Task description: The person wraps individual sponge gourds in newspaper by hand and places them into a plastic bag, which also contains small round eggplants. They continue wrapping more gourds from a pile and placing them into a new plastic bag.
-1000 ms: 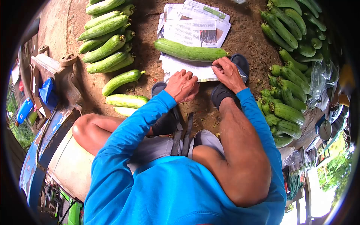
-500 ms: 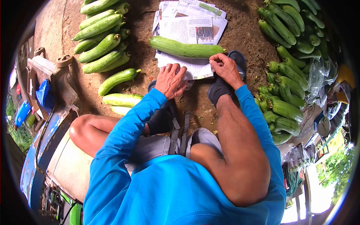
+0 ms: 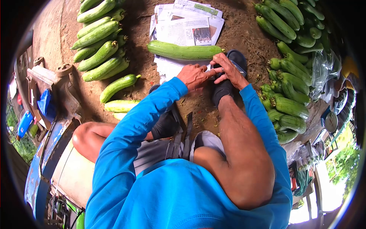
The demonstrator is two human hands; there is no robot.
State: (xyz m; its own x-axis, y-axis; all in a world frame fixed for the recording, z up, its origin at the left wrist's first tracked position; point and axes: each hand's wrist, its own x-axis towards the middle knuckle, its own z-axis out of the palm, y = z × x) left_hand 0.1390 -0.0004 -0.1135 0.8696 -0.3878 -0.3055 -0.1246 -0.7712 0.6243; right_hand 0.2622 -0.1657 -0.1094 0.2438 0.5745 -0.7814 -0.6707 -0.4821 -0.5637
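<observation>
A long green gourd (image 3: 185, 51) lies crosswise on a stack of newspaper sheets (image 3: 181, 32) on the ground. My left hand (image 3: 195, 76) is over the near edge of the newspaper, its fingers stretched toward my right hand. My right hand (image 3: 228, 71) is just below the gourd's stem end, with fingers bent and apart. The fingertips of both hands meet or overlap near the paper's right corner. Neither hand grips the gourd. Whether a paper edge lies between the fingertips is hidden.
Several gourds (image 3: 97, 34) lie in a row at the left, with a single gourd (image 3: 119, 87) nearer me. More gourds (image 3: 291, 82) are piled at the right beside clear plastic bags (image 3: 324, 68). My sandalled foot (image 3: 237, 61) is close to the newspaper.
My left hand has moved right, off the paper's near middle, to meet my right hand. My right hand's fingers have spread. The gourd still lies on the newspaper; the whole view has shifted slightly.
</observation>
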